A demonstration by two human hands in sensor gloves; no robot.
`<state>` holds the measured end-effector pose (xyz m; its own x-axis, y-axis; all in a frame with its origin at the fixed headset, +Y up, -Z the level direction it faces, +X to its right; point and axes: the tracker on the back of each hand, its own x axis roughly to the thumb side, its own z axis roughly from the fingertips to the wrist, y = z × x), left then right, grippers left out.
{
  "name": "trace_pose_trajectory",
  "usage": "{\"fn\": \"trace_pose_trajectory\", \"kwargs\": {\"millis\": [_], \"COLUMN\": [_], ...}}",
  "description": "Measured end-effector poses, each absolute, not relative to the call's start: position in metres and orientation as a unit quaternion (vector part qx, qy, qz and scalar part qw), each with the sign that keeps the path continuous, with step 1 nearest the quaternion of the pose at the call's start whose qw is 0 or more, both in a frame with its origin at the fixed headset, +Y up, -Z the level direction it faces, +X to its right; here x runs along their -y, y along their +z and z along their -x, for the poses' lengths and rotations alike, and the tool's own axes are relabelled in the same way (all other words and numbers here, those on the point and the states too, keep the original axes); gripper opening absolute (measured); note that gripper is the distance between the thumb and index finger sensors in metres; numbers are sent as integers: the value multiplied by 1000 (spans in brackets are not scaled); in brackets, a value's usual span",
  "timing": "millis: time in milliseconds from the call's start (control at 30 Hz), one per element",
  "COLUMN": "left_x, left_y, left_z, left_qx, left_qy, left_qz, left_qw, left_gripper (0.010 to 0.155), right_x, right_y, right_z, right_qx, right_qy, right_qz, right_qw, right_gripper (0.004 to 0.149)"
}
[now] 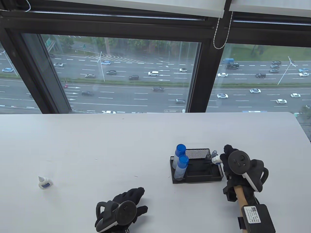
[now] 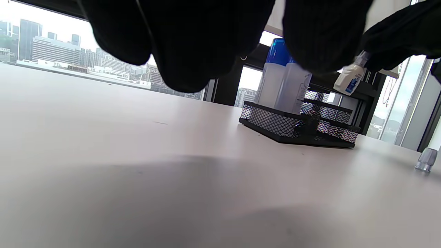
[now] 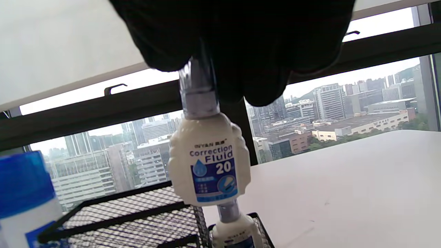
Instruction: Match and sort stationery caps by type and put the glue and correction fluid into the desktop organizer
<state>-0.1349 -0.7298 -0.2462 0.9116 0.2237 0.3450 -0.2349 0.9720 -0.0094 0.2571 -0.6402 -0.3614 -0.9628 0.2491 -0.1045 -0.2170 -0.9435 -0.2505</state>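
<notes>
One black mesh organizer (image 1: 197,179) holds two blue-capped glue sticks (image 1: 182,164) left of the right hand (image 1: 232,165), whose fingers pinch one correction fluid bottle (image 3: 209,160) above another (image 3: 234,232); a third (image 1: 43,182) stands far left of the flat, relaxed left hand (image 1: 126,206).

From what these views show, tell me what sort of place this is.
Probably a high-rise office or lab workspace. A white table stands against big windows high over a multi-lane highway and city blocks, and a mesh organizer on it holds glue sticks while the right hand holds a correction fluid bottle.
</notes>
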Motion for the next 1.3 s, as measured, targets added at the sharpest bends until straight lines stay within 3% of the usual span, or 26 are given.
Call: {"fn": "trace_pose_trajectory", "kwargs": {"millis": [267,600,733,967,1133,1300], "left_x": [730,731,731,730,725,721], "left_y": [-248,-249,-249,-249,-246,-243], "left_z": [136,135,134,136,142,147], "left_qx": [176,176,178,173,164,153], "left_qy": [115,107,105,107,115,120], "left_qz": [-10,-3,-2,-1,-10,-21], "left_qw": [978,978,978,979,980,981], "left_gripper": [71,71,71,71,71,71], "right_x": [686,709,714,671,636,625], "right_y": [-387,-393,-394,-371,-338,-301], "right_z": [-253,-248,-253,-252,-223,-189], "right_qx": [76,89,74,51,66,51], "right_qy": [989,988,986,985,974,960], "right_qz": [74,102,92,87,13,-66], "right_qw": [103,78,116,137,215,266], "right_gripper": [48,47,49,62,65,67]}}
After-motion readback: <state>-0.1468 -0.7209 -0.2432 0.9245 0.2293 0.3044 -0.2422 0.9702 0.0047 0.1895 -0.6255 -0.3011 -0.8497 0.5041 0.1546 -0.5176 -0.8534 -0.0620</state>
